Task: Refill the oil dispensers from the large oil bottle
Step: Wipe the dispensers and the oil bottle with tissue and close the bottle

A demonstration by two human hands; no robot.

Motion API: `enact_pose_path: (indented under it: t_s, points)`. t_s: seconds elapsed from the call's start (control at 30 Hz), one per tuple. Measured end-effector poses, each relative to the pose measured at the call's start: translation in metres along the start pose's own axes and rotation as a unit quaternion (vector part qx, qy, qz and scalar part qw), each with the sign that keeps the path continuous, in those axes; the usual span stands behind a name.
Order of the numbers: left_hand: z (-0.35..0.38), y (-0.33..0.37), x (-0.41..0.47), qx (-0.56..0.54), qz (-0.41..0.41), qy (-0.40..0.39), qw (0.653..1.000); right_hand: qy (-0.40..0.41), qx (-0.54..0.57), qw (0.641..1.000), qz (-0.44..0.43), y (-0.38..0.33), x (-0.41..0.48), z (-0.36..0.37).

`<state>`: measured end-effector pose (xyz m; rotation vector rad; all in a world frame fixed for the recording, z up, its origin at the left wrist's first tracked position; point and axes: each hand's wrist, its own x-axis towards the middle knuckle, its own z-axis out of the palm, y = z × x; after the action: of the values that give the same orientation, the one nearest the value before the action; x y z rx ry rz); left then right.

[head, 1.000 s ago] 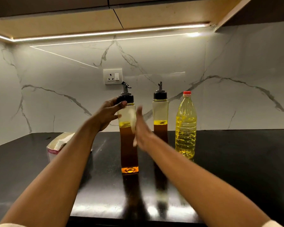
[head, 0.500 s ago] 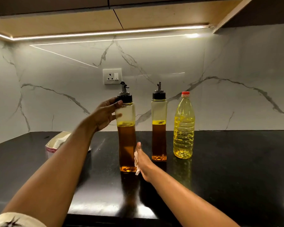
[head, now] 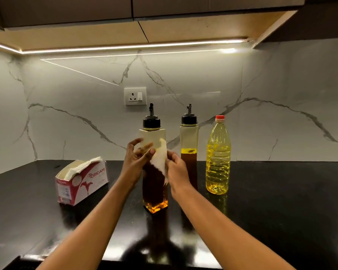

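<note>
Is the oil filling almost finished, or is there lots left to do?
Hard to say nothing is done, but no pouring shows. The big yellow bottle has its red cap on, and both dispensers have black tops on. In hand: the left hand steadies the near dispenser while the right hand presses a tissue on it. The far dispenser stands untouched. Refilling looks left.

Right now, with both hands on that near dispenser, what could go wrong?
1. The near dispenser is tall and narrow; sideways pressure from the tissue could tip it.
2. The second dispenser stands just behind the right hand; an elbow swing might knock it.
3. Oily glass may slip in the left hand.
</note>
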<state>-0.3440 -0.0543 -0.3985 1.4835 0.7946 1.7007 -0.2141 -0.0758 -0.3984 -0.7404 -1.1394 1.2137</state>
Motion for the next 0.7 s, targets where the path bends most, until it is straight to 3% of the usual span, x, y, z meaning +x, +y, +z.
enact_pose_path:
  t_s: [0.1, 0.23, 0.37, 0.47, 0.7]
  points:
    - [-0.004, 0.003, 0.001, -0.036, -0.018, -0.026, 0.999, -0.023, 0.002, 0.998, -0.051, -0.030, 0.005, 0.005]
    - [-0.005, 0.001, 0.000, -0.017, -0.029, -0.038, 0.999, -0.065, -0.085, 0.985, -0.136, -0.058, 0.016, 0.007]
    - [-0.003, -0.003, -0.003, 0.011, -0.025, -0.050, 0.998, -0.106, -0.218, 0.958, -0.153, -0.080, 0.033, 0.016]
    - [-0.003, 0.001, -0.004, 0.035, -0.020, -0.062, 0.997, -0.131, -0.240, 0.952, -0.134, -0.087, 0.038, 0.020]
    - [-0.004, -0.001, -0.003, 0.041, -0.015, -0.064, 0.997, -0.118, -0.281, 0.934, -0.185, -0.080, 0.014, 0.006]
